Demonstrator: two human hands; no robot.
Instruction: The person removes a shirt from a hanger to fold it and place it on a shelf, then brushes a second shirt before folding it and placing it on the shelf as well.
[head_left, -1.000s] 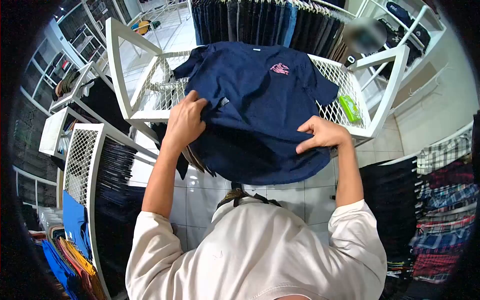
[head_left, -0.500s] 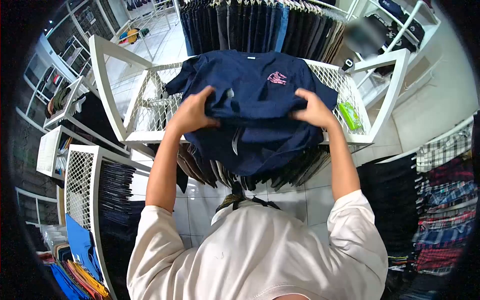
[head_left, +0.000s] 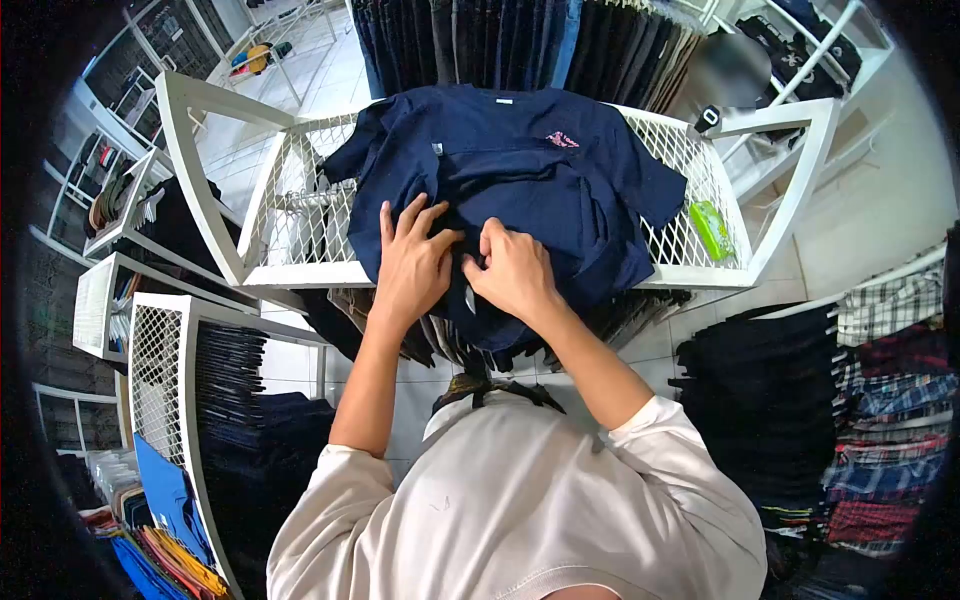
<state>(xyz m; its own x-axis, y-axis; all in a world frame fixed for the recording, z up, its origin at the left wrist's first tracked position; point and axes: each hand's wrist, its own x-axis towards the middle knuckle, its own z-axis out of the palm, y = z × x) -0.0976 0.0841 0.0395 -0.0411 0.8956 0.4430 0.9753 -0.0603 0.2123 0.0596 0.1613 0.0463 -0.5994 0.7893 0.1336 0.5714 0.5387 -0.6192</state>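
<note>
A navy T-shirt (head_left: 520,185) with a small pink print on its chest lies over a white mesh rack shelf. Its lower part is bunched up and hangs past the shelf's front edge. My left hand (head_left: 412,262) rests on the cloth at the left of the middle, open, with its fingers spread. Close beside it, my right hand (head_left: 515,272) has curled fingers pinching the shirt's fabric. Below the right hand, a small white tag (head_left: 470,299) shows against the navy cloth.
The white mesh shelf (head_left: 690,276) has raised side frames at both ends. On its right lies a green packet (head_left: 711,231). Trousers (head_left: 480,45) hang behind it. Dark clothes (head_left: 760,400) and plaid shirts (head_left: 890,430) hang at the right. A person (head_left: 733,75) is at the back right.
Both hands have come together toward the middle and lower on the shirt. The left fingers have spread out, and the shirt's front is now folded up in a loose heap.
</note>
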